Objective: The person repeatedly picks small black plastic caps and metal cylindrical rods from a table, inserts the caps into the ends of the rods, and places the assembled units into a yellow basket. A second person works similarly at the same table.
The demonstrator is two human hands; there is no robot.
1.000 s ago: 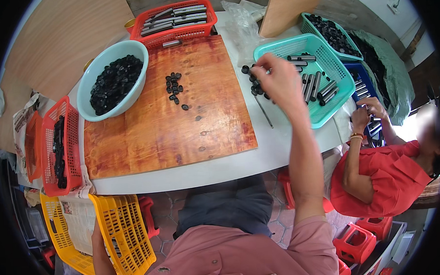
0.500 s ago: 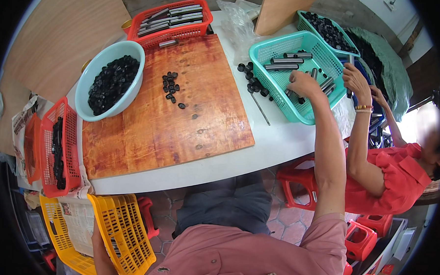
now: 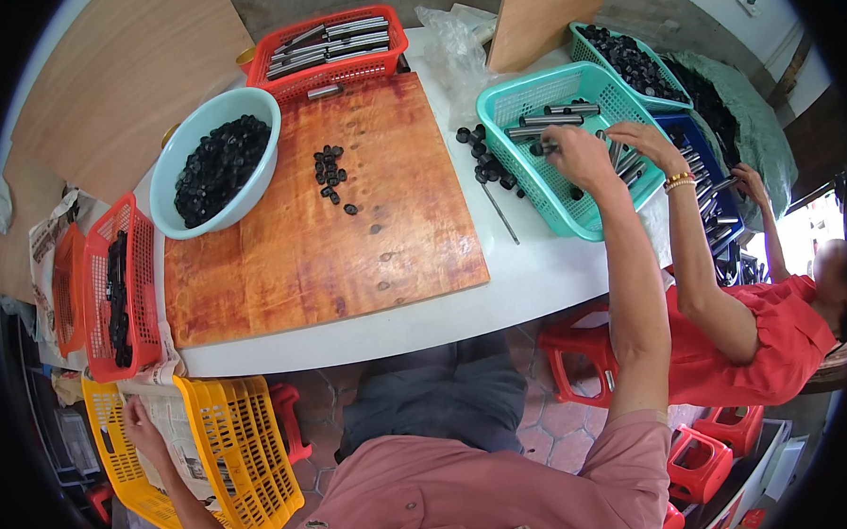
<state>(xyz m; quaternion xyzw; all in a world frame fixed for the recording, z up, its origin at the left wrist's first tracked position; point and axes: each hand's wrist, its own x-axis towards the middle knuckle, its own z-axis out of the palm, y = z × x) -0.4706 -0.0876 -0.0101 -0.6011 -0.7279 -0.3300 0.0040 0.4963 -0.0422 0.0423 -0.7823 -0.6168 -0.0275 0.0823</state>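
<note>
My right hand (image 3: 578,156) is over the teal basket (image 3: 495,112), its fingers closed on a short dark-ended metal tube (image 3: 544,149). Several metal tubes (image 3: 551,120) and small black caps lie inside the basket, partly hidden by my hand. On the left, my left hand (image 3: 143,428) hangs over the yellow crate (image 3: 245,441), beside its newspaper lining (image 3: 170,422). Its fingers look loosely stretched, with nothing visible in them. A co-worker's hand (image 3: 645,143) reaches over the same basket from the right. The co-worker's other hand (image 3: 750,184) is beside a blue crate (image 3: 690,130) of tubes.
A wooden board (image 3: 412,208) carries several black caps (image 3: 328,165). On its left stands a pale blue bowl (image 3: 266,163) of black caps. Red baskets (image 3: 402,38) stand behind and at the left edge. Loose caps (image 3: 478,149) and a thin rod (image 3: 501,214) lie by the teal basket.
My right hand has risen slightly with the tube. My left hand has come up from behind the crate's side into view. The co-worker's near hand has moved left over the teal basket.
</note>
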